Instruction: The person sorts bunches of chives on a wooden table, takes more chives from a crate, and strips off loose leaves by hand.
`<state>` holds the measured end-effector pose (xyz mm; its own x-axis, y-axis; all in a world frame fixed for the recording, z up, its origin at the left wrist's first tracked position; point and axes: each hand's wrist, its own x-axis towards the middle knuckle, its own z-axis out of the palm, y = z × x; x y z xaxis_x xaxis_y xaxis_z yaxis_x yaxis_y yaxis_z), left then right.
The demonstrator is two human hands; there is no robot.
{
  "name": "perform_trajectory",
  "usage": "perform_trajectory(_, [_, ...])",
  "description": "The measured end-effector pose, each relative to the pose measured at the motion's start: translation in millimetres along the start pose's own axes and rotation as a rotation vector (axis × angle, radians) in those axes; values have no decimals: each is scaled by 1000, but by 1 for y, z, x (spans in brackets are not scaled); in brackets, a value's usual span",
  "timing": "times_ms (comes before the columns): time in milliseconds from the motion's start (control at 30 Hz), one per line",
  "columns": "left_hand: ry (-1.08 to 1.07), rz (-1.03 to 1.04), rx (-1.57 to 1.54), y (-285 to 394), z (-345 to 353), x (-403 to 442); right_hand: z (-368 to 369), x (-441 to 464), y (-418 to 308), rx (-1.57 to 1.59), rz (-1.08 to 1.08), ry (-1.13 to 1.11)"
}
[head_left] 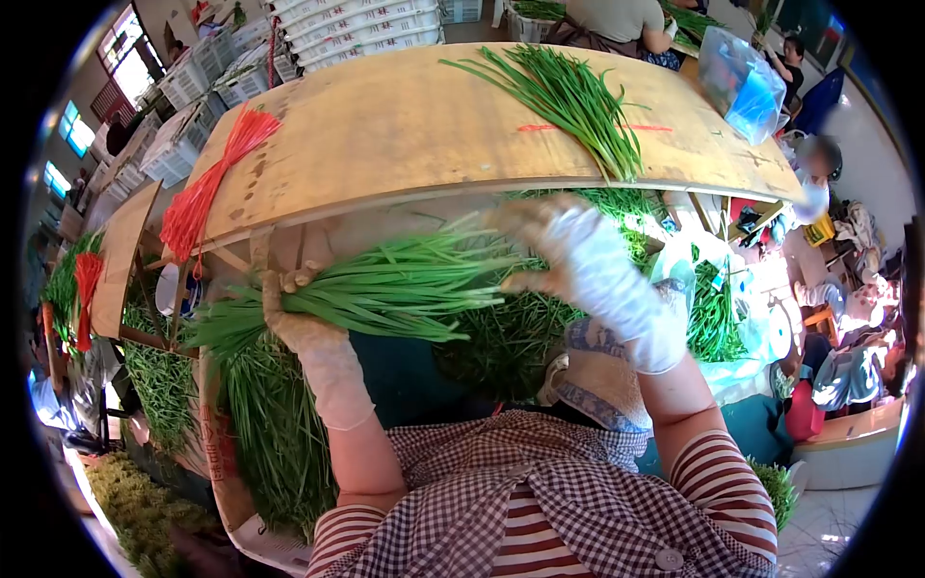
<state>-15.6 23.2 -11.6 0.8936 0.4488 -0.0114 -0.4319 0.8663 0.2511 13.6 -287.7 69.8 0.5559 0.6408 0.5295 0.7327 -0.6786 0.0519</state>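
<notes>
**Green leaves (pixel 395 287) might drop**

The big desk (pixel 366 116) is far. Nearer, the leaves sit in the left hand (pixel 304 332), its fingers wrapped round them. The right hand (pixel 583 250), blurry, has wide fingers near their right end. A loose left grip could let some slip.

Daylight glows through the windows (pixel 123 56) beyond the left fingers, while glare whitens the floor and bags to the right of the right fingers. Motion smears the right glove (pixel 605 275) and nearby leaf tips. Wide-lens distortion bows the tabletop (pixel 385 116), with black corners.
</notes>
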Motion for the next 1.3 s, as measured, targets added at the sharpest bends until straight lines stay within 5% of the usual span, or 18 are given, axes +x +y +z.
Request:
perform_trajectory(67, [-8,22,-58,2,-2,1,26,0,-9,-9,-30,-227])
perform_trajectory(200, [46,50,-62,12,-6,-1,20,2,-6,5,-103,6])
perform_trajectory(333, [13,91,-40,30,-20,1,-23,16,56,486,762,303])
perform_trajectory(367, [209,172,5,31,-21,0,-41,22,69,701,848,315])
perform_trajectory(467, [76,146,-69,25,-30,4,-45,41,54,870,787,394])
perform_trajectory(600, [82,140,287,-24,-5,-11,-1,39,26,990,721,251])
perform_trajectory(800, [-141,-205,600,-88,37,-39,32,21,-40,1049,828,-38])
perform_trajectory(1000, [-38,-218,474,-109,26,-37,49,-12,-39,1014,811,-222])
perform_trajectory(1133, [-97,-134,596,-112,23,-41,45,-7,-40,824,699,-66])
perform_trajectory(1300, [-116,-101,680,-109,27,-46,59,-9,-27,1060,912,-83])
